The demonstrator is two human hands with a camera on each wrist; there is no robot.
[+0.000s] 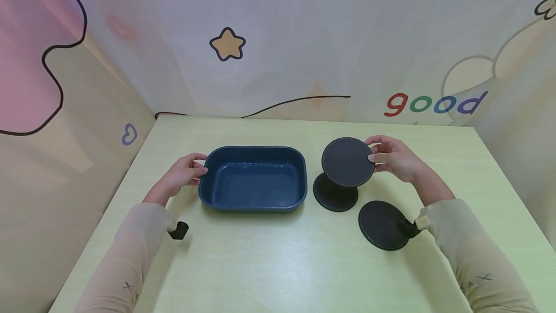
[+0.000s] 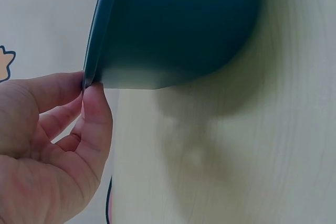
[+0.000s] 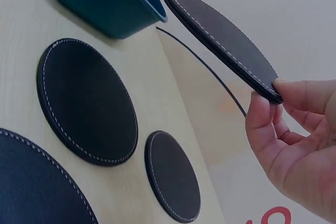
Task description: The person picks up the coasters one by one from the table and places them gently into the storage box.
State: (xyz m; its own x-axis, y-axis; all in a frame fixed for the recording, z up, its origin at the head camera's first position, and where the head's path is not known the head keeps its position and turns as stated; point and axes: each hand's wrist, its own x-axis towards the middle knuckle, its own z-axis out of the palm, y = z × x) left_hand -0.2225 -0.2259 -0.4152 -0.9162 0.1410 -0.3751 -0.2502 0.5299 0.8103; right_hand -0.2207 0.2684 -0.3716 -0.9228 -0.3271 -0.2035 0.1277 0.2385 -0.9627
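Note:
My left hand [image 1: 184,173] pinches the left rim of a deep blue rectangular dish [image 1: 254,187] with rounded corners; the left wrist view shows thumb and fingers [image 2: 97,108] right at its edge. To the dish's right, my right hand [image 1: 393,158] holds a round black coaster [image 1: 347,161] by its right edge, raised over the table. White stitching runs round this coaster in the right wrist view. Below it lies another black coaster [image 1: 334,194], partly covered in the head view. A further coaster [image 3: 173,177] shows in the right wrist view, hidden from the head camera.
Nearer the right forearm, one more black coaster [image 1: 380,223] lies flat, partly overlapped by a black wrist mount [image 1: 410,228]. All stand on a pale wooden table [image 1: 269,264]. A printed cloth backdrop [image 1: 295,37] rises behind the table's far edge and at both sides.

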